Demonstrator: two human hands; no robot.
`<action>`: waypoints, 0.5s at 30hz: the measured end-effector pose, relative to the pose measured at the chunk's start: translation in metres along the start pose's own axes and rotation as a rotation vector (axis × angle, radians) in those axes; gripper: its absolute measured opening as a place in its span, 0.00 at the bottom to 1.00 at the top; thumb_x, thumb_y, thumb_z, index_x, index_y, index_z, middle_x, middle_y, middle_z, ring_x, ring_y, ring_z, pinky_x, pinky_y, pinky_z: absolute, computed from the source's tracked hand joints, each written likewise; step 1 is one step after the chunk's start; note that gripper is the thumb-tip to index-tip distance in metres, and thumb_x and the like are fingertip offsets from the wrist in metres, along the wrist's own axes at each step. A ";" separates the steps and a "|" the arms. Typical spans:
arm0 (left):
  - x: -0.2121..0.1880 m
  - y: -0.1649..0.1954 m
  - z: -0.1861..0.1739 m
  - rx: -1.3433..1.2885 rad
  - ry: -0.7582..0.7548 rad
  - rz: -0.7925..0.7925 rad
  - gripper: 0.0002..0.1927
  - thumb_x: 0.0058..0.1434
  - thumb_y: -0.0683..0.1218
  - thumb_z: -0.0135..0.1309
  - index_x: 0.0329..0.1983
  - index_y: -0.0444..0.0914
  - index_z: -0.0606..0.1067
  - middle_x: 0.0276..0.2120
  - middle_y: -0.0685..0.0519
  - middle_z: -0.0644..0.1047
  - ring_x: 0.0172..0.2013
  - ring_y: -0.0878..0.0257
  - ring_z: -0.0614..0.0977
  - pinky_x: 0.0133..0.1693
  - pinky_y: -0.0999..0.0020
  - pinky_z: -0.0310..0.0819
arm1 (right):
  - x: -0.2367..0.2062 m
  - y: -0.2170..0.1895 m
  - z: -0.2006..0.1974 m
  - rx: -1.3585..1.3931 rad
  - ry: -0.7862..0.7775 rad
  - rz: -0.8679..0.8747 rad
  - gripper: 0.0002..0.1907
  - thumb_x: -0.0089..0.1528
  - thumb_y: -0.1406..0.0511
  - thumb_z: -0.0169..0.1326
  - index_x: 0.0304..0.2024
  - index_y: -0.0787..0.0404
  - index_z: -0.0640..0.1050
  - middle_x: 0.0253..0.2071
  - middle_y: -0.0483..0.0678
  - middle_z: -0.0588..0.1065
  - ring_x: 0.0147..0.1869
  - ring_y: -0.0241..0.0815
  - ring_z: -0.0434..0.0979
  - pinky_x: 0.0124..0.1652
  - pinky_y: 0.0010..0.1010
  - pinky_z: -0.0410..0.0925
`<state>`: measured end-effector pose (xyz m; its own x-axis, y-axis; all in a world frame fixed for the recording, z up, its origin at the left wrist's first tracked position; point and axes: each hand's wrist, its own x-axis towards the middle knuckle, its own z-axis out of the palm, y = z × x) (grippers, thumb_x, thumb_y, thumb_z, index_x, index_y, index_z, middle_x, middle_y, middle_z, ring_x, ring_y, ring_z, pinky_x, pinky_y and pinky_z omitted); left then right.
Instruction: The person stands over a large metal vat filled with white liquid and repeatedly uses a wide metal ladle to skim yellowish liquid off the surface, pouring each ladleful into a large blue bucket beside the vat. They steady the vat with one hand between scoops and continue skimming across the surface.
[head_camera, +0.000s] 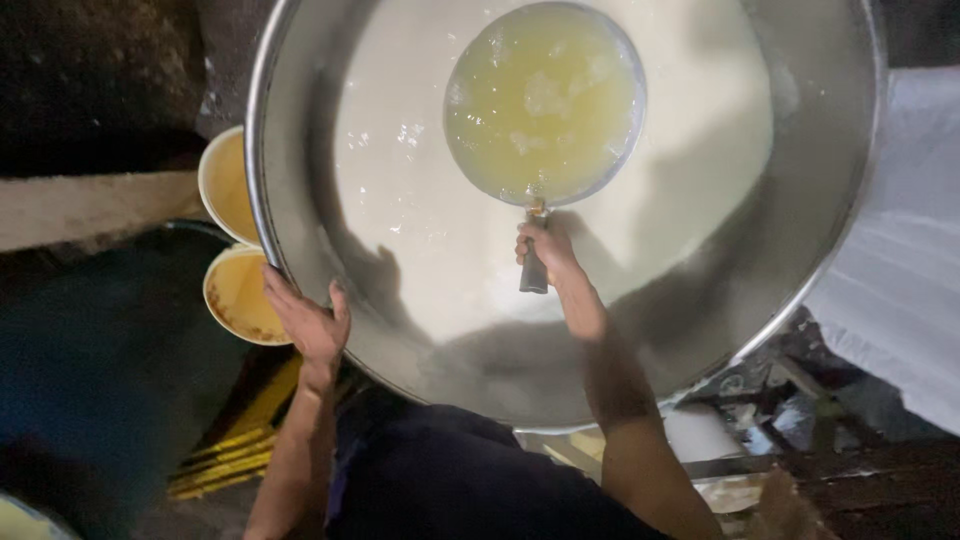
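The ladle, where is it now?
The ladle sits upper centre, its bowl resting in the white liquid of the big pan, its handle in the right hand.

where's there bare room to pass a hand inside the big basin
Bare steel wall lies between the white liquid and the near rim, right of the right hand. Crowded: strainer at centre, left hand on the left rim, two bowls outside it.
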<state>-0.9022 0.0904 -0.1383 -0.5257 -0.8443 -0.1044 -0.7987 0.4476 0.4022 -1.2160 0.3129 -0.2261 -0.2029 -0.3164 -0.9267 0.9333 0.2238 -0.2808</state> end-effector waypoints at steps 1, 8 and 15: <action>0.001 0.001 0.001 0.008 0.000 -0.016 0.50 0.66 0.50 0.58 0.77 0.22 0.43 0.66 0.22 0.58 0.65 0.28 0.64 0.69 0.43 0.57 | 0.001 -0.002 -0.001 0.023 -0.003 0.019 0.07 0.62 0.70 0.54 0.41 0.63 0.71 0.27 0.47 0.69 0.25 0.38 0.71 0.24 0.34 0.68; 0.003 -0.004 -0.009 0.004 -0.024 -0.061 0.51 0.68 0.51 0.60 0.78 0.22 0.43 0.66 0.22 0.58 0.64 0.28 0.63 0.69 0.43 0.57 | -0.017 -0.008 -0.005 -0.042 0.096 0.010 0.06 0.65 0.69 0.53 0.42 0.61 0.70 0.26 0.47 0.69 0.24 0.39 0.70 0.24 0.35 0.68; 0.010 -0.007 -0.037 -0.020 -0.067 -0.029 0.53 0.69 0.55 0.58 0.79 0.23 0.41 0.68 0.24 0.57 0.66 0.30 0.64 0.70 0.43 0.58 | -0.050 -0.015 -0.032 -0.107 0.134 -0.091 0.03 0.63 0.71 0.50 0.40 0.63 0.70 0.27 0.48 0.69 0.25 0.41 0.71 0.25 0.37 0.69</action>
<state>-0.8907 0.0681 -0.1091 -0.5215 -0.8348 -0.1768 -0.8082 0.4167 0.4161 -1.2297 0.3549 -0.1832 -0.3290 -0.2160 -0.9193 0.8739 0.2993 -0.3831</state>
